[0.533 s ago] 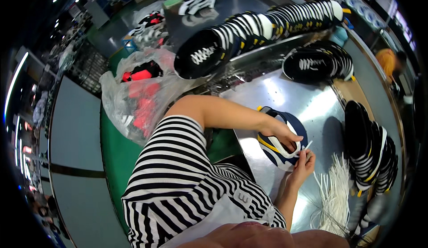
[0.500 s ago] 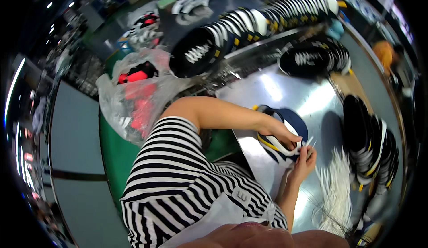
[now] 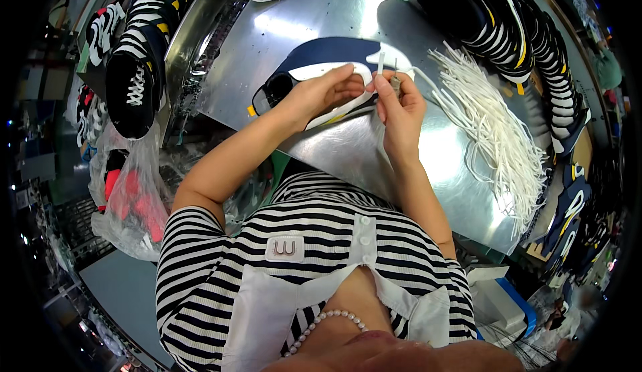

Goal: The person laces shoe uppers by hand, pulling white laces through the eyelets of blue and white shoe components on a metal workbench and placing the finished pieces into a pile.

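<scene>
Shoe upper [image 3: 334, 46], navy and white with a bit of yellow, lies in front of you on the metal counter [image 3: 321, 151], on its side as far as you can see, tongue opening toward you. Your left hand [image 3: 329, 92] is at the white edge of that opening: thumb along the edge and apart from the fingers, fingers half curled. You can't tell if they pinch the material. Your right hand [image 3: 400, 108] sits just beside it, thumb and forefinger pressed together on a white lace [image 3: 381, 62], its end sticking up past the fingertips. A small brownish tool [image 3: 396, 84] with a thin upright point is tucked in the same hand; exact grip is hidden.

Handling, your best guess: upper should be light and floppy, no sole visible, so it'll fold or skid on the smooth counter if you only push it. Take it by the white edge beside the opening, likely the firmer strip; a hold on the navy panel would probably just buckle. Lace looks limp, so grip it close to its end or it'll bend away. Not fragile, but watch the tool's point near your fingertips and the fabric.

Lace bundle [image 3: 491, 135] lies to your right, strands loose and overlapping, so expect tangles; lift one by its end. Stacked uppers [image 3: 137, 81] are off to your left.
</scene>
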